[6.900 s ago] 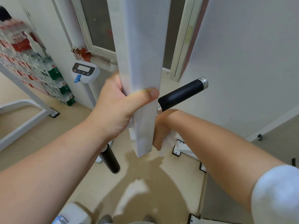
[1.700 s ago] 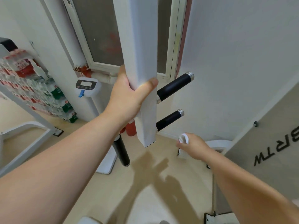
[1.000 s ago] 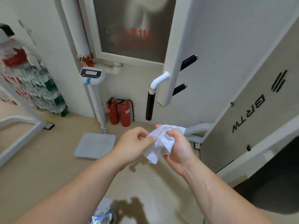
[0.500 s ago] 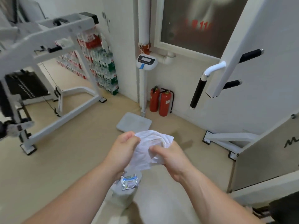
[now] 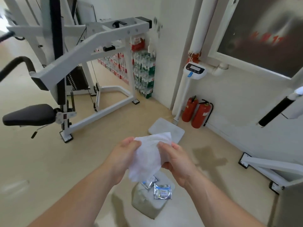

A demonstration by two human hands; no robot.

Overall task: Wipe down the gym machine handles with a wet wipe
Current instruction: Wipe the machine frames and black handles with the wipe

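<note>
A crumpled white wet wipe (image 5: 148, 155) hangs between both hands at chest height over the floor. My left hand (image 5: 123, 154) pinches its upper left edge. My right hand (image 5: 176, 158) grips its right side. A black machine handle (image 5: 275, 111) on a white arm slants down at the right edge, well away from both hands. Another black curved handle (image 5: 18, 63) sticks out at the far left on the white gym machine (image 5: 91, 41).
Below my hands, silver wipe packets (image 5: 161, 191) lie on a pale grey block (image 5: 147, 205). A floor scale platform (image 5: 165, 128) with its display post (image 5: 194, 70), two red fire extinguishers (image 5: 197, 114), stacked water bottles (image 5: 144, 72) and a black seat (image 5: 28, 113) surround the beige floor.
I let go of the machine's white bar, stepped back and turned left. Both hands came together on the wipe, which is now spread wider between them.
</note>
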